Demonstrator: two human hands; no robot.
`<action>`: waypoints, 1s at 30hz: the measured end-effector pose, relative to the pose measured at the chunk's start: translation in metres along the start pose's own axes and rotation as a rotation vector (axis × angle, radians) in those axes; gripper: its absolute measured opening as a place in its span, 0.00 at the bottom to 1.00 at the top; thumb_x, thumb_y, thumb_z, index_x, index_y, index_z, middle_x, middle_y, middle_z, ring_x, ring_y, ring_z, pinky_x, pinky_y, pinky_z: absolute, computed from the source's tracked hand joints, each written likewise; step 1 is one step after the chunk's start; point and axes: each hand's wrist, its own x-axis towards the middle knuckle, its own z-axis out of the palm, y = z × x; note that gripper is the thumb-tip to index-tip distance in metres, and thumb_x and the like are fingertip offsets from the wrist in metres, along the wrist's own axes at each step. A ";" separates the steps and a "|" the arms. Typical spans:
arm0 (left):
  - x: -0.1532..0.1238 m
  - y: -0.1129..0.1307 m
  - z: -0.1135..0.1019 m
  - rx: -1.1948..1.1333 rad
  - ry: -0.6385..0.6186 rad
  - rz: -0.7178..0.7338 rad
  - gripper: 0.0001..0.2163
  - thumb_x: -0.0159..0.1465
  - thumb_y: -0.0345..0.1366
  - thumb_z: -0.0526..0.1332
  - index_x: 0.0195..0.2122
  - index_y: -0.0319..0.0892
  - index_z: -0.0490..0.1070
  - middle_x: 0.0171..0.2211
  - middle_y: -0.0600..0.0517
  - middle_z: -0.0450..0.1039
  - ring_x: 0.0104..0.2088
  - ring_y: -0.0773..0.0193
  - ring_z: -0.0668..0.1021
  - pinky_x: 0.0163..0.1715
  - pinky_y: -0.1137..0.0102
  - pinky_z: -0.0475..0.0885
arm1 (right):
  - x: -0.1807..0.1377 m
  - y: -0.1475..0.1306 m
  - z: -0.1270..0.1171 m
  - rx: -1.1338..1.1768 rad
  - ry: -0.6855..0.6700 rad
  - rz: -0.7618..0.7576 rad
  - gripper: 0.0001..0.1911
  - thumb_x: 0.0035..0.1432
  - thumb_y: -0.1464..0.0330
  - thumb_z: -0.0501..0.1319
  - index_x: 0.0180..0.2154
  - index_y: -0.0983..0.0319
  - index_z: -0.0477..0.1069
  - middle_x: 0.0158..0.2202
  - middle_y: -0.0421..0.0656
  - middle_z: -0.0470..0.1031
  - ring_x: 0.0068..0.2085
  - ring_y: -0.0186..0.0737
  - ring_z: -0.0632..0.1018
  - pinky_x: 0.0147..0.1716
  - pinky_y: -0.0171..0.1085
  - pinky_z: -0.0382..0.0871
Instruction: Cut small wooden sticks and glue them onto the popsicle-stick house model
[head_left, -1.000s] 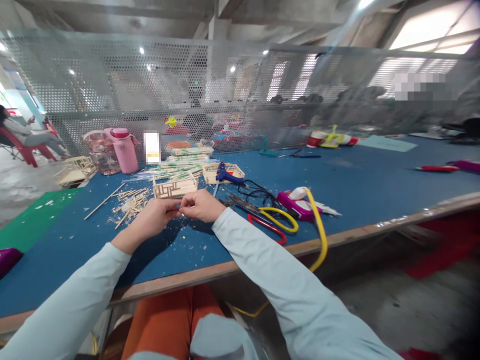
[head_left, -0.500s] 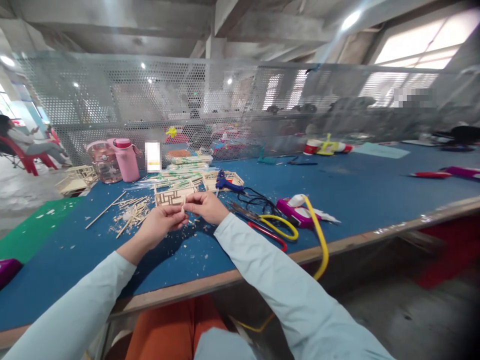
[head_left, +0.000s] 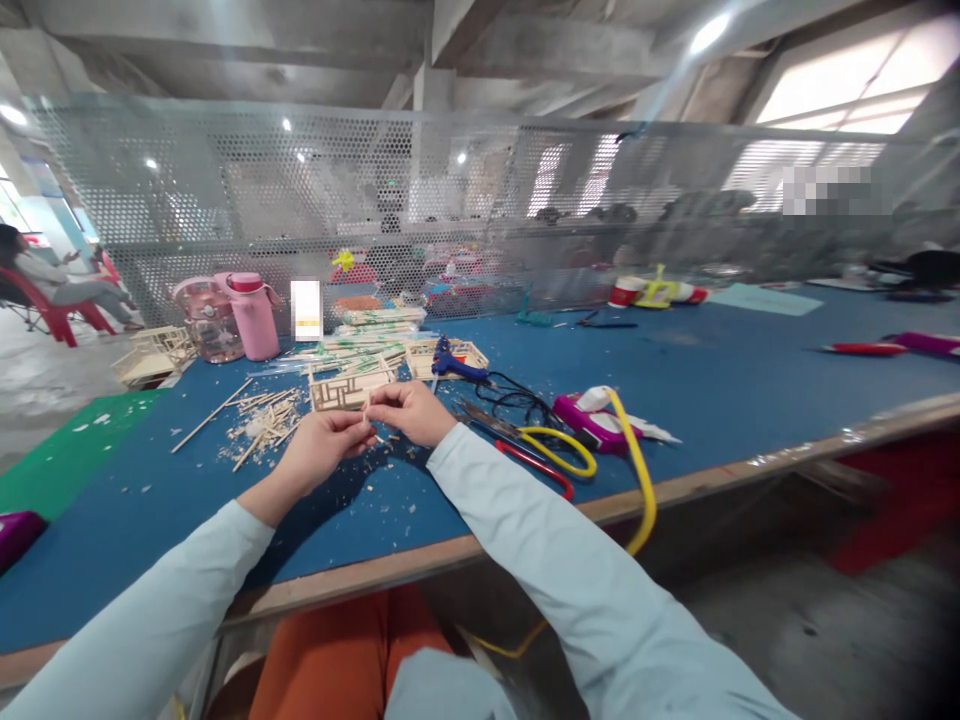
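Note:
My left hand (head_left: 330, 442) and my right hand (head_left: 413, 411) meet above the blue table, fingertips pinched together around small pale wooden sticks (head_left: 367, 412). Fingers cover most of these sticks, so their exact shape is hidden. Right behind the hands stands a small wooden stick frame (head_left: 337, 390), with a second stick frame (head_left: 469, 357) farther right. A blue hot glue gun (head_left: 454, 366) rests by that second frame. To the left of my left hand lies a pile of short wooden sticks (head_left: 266, 425) among crumbs and shavings.
Right of my hands are scissors with yellow handles (head_left: 566, 455), a red-handled tool (head_left: 544, 475) and a purple box (head_left: 589, 425) with a yellow strap. Pink bottles (head_left: 256, 318) and bagged sticks (head_left: 375, 335) stand farther back, before a perforated metal screen (head_left: 315, 190). A person (head_left: 52, 275) sits far left.
Both hands stay nearly in place, still pinching the small sticks. The whole view has shifted very slightly.

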 end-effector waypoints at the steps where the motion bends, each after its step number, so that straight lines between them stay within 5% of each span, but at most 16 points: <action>1: 0.000 0.000 0.000 0.008 -0.001 0.003 0.20 0.41 0.49 0.68 0.29 0.38 0.76 0.25 0.51 0.75 0.28 0.67 0.75 0.32 0.72 0.69 | 0.000 0.000 0.000 -0.007 -0.001 0.000 0.09 0.45 0.66 0.61 0.23 0.66 0.70 0.20 0.36 0.66 0.24 0.28 0.64 0.27 0.30 0.59; 24: 0.001 0.003 -0.002 -0.046 -0.030 -0.039 0.19 0.40 0.46 0.69 0.29 0.37 0.76 0.24 0.51 0.76 0.27 0.67 0.76 0.31 0.72 0.70 | 0.000 0.003 0.005 0.022 -0.012 0.013 0.09 0.45 0.65 0.61 0.26 0.66 0.69 0.21 0.37 0.66 0.24 0.29 0.66 0.27 0.31 0.61; 28: 0.001 0.007 -0.001 -0.104 -0.022 -0.066 0.17 0.40 0.45 0.70 0.27 0.38 0.75 0.25 0.51 0.75 0.26 0.69 0.75 0.29 0.74 0.69 | -0.010 -0.002 -0.010 0.051 0.081 0.038 0.16 0.42 0.72 0.58 0.38 0.65 0.69 0.28 0.39 0.70 0.30 0.32 0.71 0.34 0.34 0.65; 30: 0.000 0.010 -0.001 -0.142 -0.002 -0.079 0.17 0.38 0.43 0.70 0.26 0.38 0.74 0.25 0.52 0.75 0.26 0.70 0.75 0.28 0.75 0.69 | -0.024 -0.011 -0.029 -0.089 0.144 0.013 0.17 0.40 0.76 0.54 0.35 0.64 0.71 0.32 0.42 0.72 0.34 0.34 0.72 0.38 0.35 0.65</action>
